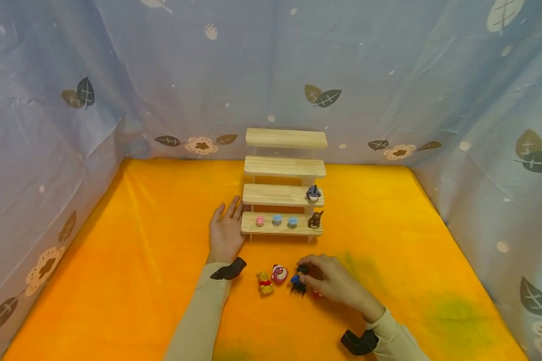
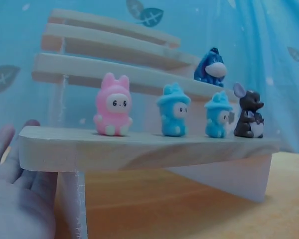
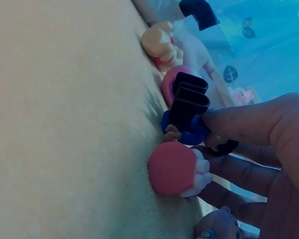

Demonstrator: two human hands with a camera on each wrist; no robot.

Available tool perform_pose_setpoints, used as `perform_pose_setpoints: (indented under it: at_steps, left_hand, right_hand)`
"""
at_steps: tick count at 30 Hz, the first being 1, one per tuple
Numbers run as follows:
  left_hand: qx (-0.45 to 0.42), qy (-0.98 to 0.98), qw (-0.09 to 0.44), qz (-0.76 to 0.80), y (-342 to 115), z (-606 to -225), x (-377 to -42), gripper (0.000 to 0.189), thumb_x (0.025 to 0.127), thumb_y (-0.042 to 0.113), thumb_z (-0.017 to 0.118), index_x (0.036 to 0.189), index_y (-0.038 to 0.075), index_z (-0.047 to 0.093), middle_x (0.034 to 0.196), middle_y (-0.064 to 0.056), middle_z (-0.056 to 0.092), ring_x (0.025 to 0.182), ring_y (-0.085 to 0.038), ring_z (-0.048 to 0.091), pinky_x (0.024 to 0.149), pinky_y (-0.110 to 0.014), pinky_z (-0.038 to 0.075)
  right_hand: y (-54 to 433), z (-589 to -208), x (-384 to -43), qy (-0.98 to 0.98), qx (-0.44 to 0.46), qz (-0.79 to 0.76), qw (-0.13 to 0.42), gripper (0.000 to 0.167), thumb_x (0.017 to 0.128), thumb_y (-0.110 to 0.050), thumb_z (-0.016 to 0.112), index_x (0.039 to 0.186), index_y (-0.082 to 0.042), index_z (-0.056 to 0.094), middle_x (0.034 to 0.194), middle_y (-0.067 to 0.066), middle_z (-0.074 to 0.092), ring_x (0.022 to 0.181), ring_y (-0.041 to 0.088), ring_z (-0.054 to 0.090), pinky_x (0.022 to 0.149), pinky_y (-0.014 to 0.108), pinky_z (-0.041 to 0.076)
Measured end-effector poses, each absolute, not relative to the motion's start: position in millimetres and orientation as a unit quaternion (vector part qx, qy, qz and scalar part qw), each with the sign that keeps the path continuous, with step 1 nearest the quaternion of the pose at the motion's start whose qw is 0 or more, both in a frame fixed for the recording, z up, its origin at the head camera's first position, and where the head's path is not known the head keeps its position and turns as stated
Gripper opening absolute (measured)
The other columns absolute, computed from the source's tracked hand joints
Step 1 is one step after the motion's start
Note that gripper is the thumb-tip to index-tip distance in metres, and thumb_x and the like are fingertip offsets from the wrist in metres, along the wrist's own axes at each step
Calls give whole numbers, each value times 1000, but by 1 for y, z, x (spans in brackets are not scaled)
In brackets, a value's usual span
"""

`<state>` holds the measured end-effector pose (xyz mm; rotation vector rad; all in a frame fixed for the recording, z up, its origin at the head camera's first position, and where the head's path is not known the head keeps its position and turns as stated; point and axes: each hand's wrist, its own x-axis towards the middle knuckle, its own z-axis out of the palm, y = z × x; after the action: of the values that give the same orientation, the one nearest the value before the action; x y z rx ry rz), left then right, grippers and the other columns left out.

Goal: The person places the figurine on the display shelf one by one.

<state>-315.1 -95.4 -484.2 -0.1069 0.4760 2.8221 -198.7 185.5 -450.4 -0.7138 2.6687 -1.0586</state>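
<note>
My right hand (image 1: 339, 283) pinches a small toy figure (image 3: 187, 112) with dark hair, a blue top and black legs, close to the orange cloth. By its fingers lies a toy with a round red base (image 3: 172, 168), mostly covered in the head view. Left of it lie a yellow bear figure in a red shirt (image 1: 265, 284) and a pink-and-white round figure (image 1: 279, 274). My left hand (image 1: 226, 233), palm up with fingers extended, rests beside the left end of the wooden tiered shelf (image 1: 282, 229); whether it touches is unclear.
The lowest tier holds a pink figure (image 2: 113, 107), two blue hatted figures (image 2: 173, 110) and a brown big-eared figure (image 1: 315, 219). A grey-blue donkey figure (image 1: 313, 193) stands one tier up, at the right. Patterned curtains (image 1: 271, 65) surround the orange cloth (image 1: 162, 225).
</note>
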Motion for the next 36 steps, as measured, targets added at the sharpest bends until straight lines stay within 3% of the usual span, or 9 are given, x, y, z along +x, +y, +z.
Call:
perform_pose_setpoints:
  at_steps: [2, 4, 9, 14, 22, 27, 36]
  left_hand:
    - [-39, 175, 141, 974, -95, -485, -317, 57, 110, 41, 30, 161, 17, 23, 151, 2, 42, 136, -14, 41, 106, -31, 41]
    - [-41, 181, 141, 972, -95, -486, -318, 56, 110, 40, 30, 160, 15, 25, 143, 1, 49, 130, -14, 45, 100, -30, 45]
    - [-58, 221, 129, 965, -90, -486, -320, 50, 110, 38, 34, 151, 11, 40, 124, -1, 61, 118, -17, 51, 97, -31, 46]
    - [-73, 268, 110, 954, -85, -484, -320, 36, 109, 36, 37, 129, 13, 56, 119, -2, 63, 117, -19, 54, 103, -33, 44]
    - [-72, 291, 101, 949, -86, -484, -319, 31, 109, 31, 35, 116, 15, 61, 113, 0, 66, 112, -17, 57, 100, -31, 46]
    - [-86, 343, 89, 931, -84, -482, -319, 28, 109, 29, 36, 114, 14, 59, 113, 0, 64, 113, -18, 55, 101, -32, 44]
    - [-43, 442, 100, 890, -92, -480, -320, 29, 110, 22, 36, 114, 4, 58, 118, -6, 57, 117, -19, 52, 103, -27, 43]
  right_hand:
    - [185, -451, -200, 896, -240, -363, 90, 30, 100, -28, 65, 124, -10, 66, 109, 1, 74, 80, -3, 59, 82, 29, 53]
    - [184, -451, -201, 887, -237, -383, 102, 31, 100, -25, 65, 125, -7, 65, 106, 2, 74, 75, -1, 61, 75, 27, 54]
    - [188, -446, -201, 865, -233, -427, 120, 33, 100, -18, 64, 128, 0, 61, 96, 7, 75, 64, 4, 64, 63, 25, 55]
    - [193, -434, -201, 872, -244, -415, 86, 34, 99, -18, 66, 128, -1, 62, 108, 10, 74, 87, 14, 70, 73, 28, 57]
    - [198, -409, -198, 887, -252, -387, 9, 32, 94, -10, 71, 126, -10, 66, 120, 7, 71, 104, 19, 67, 88, 44, 56]
    - [200, -394, -198, 898, -221, -381, 14, 37, 94, -12, 72, 130, -19, 64, 131, 4, 68, 119, 25, 63, 97, 51, 53]
    - [202, -381, -203, 904, -225, -362, -23, 37, 92, -10, 74, 128, -17, 65, 120, -1, 70, 108, 17, 67, 92, 41, 56]
